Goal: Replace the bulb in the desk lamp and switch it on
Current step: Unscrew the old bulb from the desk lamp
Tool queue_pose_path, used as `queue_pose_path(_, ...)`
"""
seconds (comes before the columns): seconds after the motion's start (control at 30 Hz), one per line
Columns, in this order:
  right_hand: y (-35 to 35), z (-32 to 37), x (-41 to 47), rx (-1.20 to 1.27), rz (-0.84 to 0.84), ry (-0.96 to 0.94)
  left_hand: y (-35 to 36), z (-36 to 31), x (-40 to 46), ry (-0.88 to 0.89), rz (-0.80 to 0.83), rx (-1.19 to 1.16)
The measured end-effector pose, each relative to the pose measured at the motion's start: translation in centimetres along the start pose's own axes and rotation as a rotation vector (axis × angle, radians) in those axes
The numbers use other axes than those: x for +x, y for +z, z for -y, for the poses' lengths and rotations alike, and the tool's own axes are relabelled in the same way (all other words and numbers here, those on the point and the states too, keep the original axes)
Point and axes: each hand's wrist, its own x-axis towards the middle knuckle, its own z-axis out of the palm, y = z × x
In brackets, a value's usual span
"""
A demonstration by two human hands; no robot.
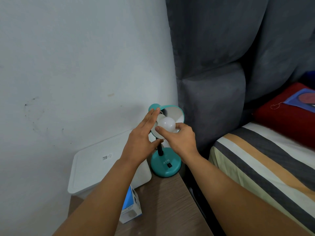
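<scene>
Teal desk lamp [165,165] sits just beyond both hands. Right hand [179,139] pinches the white bulb [166,124] inside the shade [175,113]; left hand [142,135] lies flat and open against the shade's side, steadying it. Step looks like screwing or unscrewing, can't tell which. Next move needs a twist, later the switch [169,165] below the right hand. Wooden desk [163,201] also carries a bulb box [132,208] under the left forearm and a white bin [102,166]. Wall, grey headboard, striped bed to the right.

— How many lamps and bulbs?
— One teal desk lamp [166,165], one white bulb [166,124]
— Boxes?
— One bulb carton [132,210], one white lidded bin [95,169]
— Hands?
— Two: left hand [141,142], right hand [180,138]
</scene>
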Motion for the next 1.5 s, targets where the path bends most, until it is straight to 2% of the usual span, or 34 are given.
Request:
queue_pose_path(0.23, 0.6, -0.7, -0.1, 0.058, -0.018, -0.05, 0.0, 0.0, -0.1, 0.014, -0.01, 0.012)
queue_pose_path(0.37, 0.6, -0.5, -0.1, 0.066, 0.02, -0.018, -0.1, 0.0, 0.0, 0.013, -0.014, 0.006)
queue_pose_path(0.6, 0.5, -0.2, 0.0, 0.086, -0.026, 0.014, 0.1, 0.1, 0.0, 0.017, -0.022, -0.002)
queue_pose_path(0.77, 0.8, -0.7, -0.1, 0.085, -0.02, -0.053, -0.1, 0.1, 0.0, 0.008, -0.015, -0.011)
queue_pose_path(0.93, 0.7, -0.4, -0.5, 0.083, 0.018, -0.036, -0.1, 0.1, 0.0, 0.0, -0.005, -0.007)
queue_pose_path(1.1, 0.6, -0.6, -0.5, 0.074, -0.04, -0.058, -0.1, -0.1, -0.1, 0.007, -0.004, 0.004)
queue_pose_path(1.3, 1.0, -1.1, -0.5, 0.138, -0.016, -0.13, -0.1, -0.1, -0.1, -0.004, -0.016, 0.003)
queue_pose_path(1.5, 0.8, -1.0, -0.5, 0.116, -0.032, -0.104, -0.1, 0.0, -0.2, -0.002, -0.005, 0.002)
